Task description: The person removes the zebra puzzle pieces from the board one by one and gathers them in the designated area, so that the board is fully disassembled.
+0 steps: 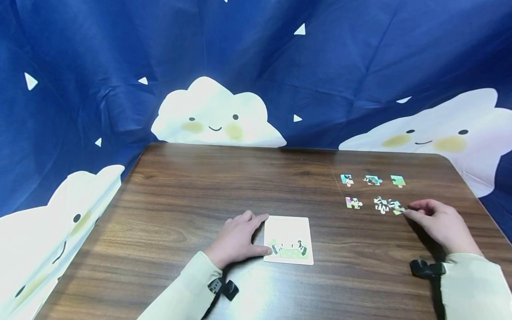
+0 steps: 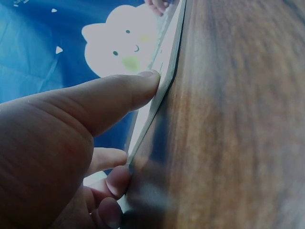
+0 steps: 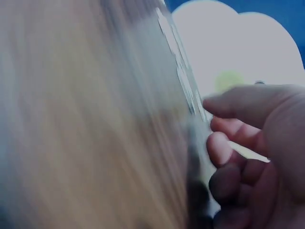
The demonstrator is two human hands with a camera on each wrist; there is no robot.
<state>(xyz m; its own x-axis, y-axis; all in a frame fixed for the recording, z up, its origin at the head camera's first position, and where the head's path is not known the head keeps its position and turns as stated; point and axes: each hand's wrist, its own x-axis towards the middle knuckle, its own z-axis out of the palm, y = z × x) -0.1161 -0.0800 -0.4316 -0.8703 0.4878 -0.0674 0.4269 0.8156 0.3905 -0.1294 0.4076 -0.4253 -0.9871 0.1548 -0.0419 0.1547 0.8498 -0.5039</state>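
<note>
A square, pale puzzle board [image 1: 288,231] with a green-and-white picture along its lower part lies flat on the table. My left hand [image 1: 240,238] rests at its left side, thumb on the edge and index finger at the upper corner. In the left wrist view the thumb [image 2: 136,90] lies over the board's rim. To the right, my right hand [image 1: 445,224] pinches the edge of a green-and-white puzzle piece [image 1: 396,206] between thumb and index finger. That piece touches a black-and-white piece [image 1: 381,205]. In the right wrist view the other fingers curl in.
Nearby lies a pink-and-green piece [image 1: 353,203]. Behind it, in a row, are a blue piece [image 1: 346,179], a teal piece [image 1: 374,180] and a green piece [image 1: 398,180]. A blue curtain [image 1: 320,80] with clouds hangs behind the wooden table [image 1: 224,178].
</note>
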